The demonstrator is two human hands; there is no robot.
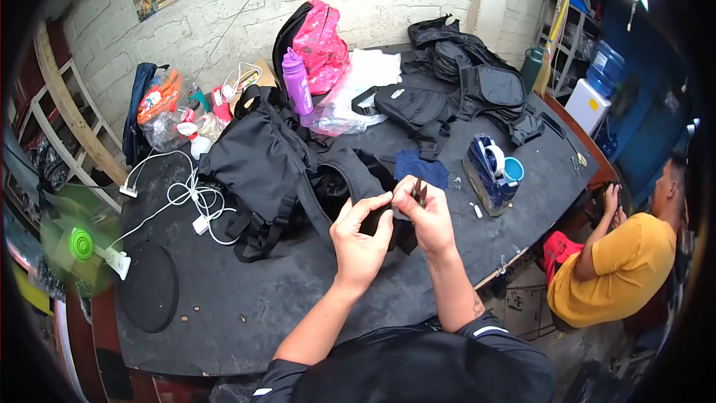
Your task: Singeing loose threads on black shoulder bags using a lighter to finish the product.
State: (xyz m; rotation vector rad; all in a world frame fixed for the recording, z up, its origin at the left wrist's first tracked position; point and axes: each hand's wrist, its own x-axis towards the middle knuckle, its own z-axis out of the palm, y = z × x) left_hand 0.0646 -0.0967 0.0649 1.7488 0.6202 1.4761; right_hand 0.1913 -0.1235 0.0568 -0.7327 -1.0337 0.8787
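Observation:
A black backpack lies on the table in front of me, its mouth gaping toward my hands. My left hand is closed, thumb and forefinger pinching a dark edge of the backpack. Close against those fingertips, my right hand is closed too. Dark thread snips stick up out of its grip, with their lower part hidden by the fingers. Exactly what lies between the two sets of fingertips is too small to make out. Just beyond my right hand is a dark blue cloth piece.
A blue tape holder stands at right. Several black bags, a pink backpack and a purple bottle are at the back. White cables and a black disc lie left, near a green fan. A person sits at right.

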